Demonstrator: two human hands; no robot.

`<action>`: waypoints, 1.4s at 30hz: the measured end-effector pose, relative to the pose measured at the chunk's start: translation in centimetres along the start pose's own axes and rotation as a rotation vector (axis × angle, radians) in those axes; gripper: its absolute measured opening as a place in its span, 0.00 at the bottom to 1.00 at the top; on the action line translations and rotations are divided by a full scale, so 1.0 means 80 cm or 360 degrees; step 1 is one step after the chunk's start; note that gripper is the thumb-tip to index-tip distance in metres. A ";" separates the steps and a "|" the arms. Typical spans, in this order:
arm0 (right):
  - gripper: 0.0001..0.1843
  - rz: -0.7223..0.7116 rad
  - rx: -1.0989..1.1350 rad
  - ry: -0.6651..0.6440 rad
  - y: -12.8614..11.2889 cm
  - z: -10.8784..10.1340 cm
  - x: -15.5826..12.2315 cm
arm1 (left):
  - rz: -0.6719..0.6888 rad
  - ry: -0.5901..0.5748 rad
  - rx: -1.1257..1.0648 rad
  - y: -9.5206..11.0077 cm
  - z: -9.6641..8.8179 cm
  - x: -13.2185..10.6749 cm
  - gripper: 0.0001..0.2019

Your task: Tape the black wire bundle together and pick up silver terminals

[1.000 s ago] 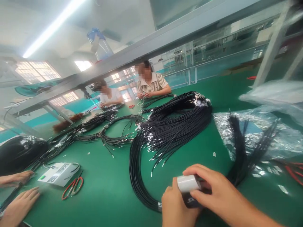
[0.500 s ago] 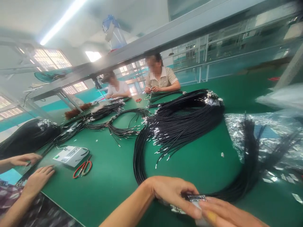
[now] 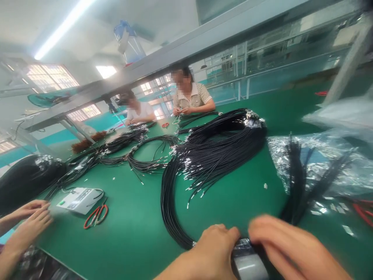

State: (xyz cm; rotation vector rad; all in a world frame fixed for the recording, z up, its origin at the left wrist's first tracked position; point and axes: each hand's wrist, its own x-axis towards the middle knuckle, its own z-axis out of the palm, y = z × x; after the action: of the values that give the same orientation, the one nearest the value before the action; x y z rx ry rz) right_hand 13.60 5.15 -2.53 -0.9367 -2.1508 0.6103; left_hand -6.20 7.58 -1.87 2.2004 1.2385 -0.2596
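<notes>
At the bottom edge, my left hand and my right hand close together around a bundle of black cords where a grey roll of tape sits between them. The right hand is blurred with motion. The bundle curves away from my hands up the green table to a big fan of black cords with silver tips.
A co-worker's two hands rest at the left edge near a white box and red scissors. Two people sit at the far side. Clear plastic bags with more cords lie right. Another cord loop lies mid-table.
My hands have shifted along the bundle and the grey tape roll now shows between them. The view swung slightly, and the co-worker's hands drew together at the left.
</notes>
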 end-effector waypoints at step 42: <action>0.18 0.0827 0.0718 -0.0578 0.016 0.026 0.073 | -0.0361 0.1069 -0.0431 -0.008 0.058 -0.013 0.36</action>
State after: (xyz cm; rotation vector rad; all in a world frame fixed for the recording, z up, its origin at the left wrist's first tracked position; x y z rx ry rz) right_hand 9.71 10.15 -2.24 -1.1929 -1.9239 1.5499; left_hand -6.72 4.41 -5.37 1.9616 1.7539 0.5783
